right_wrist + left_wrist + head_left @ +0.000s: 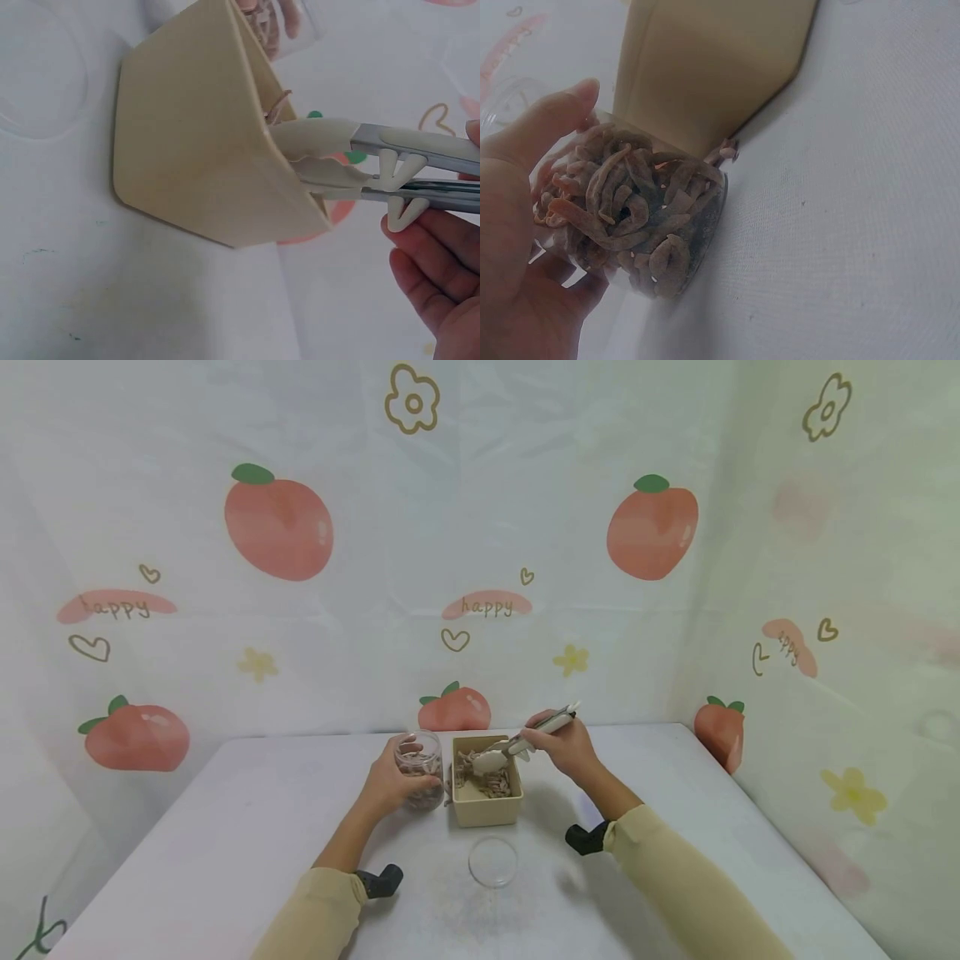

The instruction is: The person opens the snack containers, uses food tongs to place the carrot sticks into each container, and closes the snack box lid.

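Firstly, a large white wall cloth, printed with red peaches, small flowers, hearts and the word "happy", stands behind and around the work. Before it lies a wide white table, and two beige sleeves of one person reach over it. On this table stands a rectangular beige box with open top, upright, rather near to the far edge.

Next comes the person's left hand, whose thumb and fingers are bent around a clear round jar just beside the box, on its left side. The mouth of the jar is uncovered; whether its bottom touches the table, I cannot tell. The right hand has its fingers closed around a pair of silver metal tongs with cream-coloured heads. These heads reach over the rim into the box and stand a little apart as the right wrist view shows them; I cannot tell if they pinch something.

Nearer to the person, a clear round disc lies flat on the table, apart from the box. Smaller are the greyish-brown curled strips, which lie both in the jar and in the box. Finally, one small stray piece lies beside the box, close to the jar.
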A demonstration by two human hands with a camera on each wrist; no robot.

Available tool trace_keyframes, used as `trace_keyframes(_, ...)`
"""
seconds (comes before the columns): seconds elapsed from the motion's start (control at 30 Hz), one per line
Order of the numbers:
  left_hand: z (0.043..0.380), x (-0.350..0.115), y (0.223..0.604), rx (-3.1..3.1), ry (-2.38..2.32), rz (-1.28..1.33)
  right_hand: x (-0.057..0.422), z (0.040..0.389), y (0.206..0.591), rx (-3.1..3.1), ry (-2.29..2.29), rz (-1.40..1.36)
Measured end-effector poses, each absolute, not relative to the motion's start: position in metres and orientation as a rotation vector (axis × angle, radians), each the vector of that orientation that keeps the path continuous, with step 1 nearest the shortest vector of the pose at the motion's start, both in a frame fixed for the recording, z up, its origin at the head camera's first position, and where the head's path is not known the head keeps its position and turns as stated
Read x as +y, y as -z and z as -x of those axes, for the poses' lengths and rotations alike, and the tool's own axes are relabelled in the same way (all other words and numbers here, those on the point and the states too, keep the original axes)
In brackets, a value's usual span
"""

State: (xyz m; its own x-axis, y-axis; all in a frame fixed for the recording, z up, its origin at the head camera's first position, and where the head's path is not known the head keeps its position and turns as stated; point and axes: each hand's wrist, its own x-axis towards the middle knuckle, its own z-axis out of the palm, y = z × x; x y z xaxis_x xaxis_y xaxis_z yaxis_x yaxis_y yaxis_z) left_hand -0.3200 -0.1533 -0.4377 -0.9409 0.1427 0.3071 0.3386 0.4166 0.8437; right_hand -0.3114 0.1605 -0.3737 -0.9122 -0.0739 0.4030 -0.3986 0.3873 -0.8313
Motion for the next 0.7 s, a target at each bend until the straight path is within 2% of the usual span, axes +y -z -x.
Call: trace_keyframes(0.7, 0.319, -0.152, 0.436, -2.52, 1.522, 0.401, 0.168, 0.297, 0.333, -2.215, -1.649, -0.513)
